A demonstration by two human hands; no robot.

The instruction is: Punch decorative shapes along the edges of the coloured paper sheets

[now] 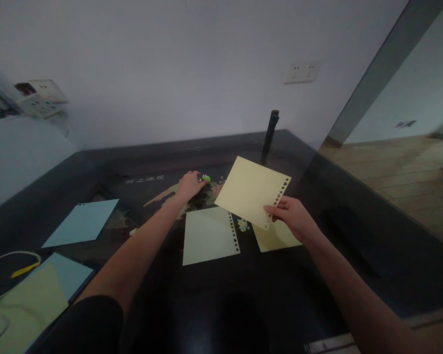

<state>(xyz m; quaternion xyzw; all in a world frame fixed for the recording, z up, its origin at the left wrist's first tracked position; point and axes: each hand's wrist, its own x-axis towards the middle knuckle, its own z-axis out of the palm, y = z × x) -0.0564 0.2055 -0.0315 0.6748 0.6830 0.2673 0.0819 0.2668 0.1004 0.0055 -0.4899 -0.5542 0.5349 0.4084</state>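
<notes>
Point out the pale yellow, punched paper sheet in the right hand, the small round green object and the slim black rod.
Pale yellow paper sheet [253, 191]: head view, middle of its face.
Small round green object [207, 179]: head view, its visible green side.
Slim black rod [269, 135]: head view, mid-shaft.

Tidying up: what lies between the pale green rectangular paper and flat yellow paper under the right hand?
A blue and yellow flower cluster, seen in head view.
</notes>
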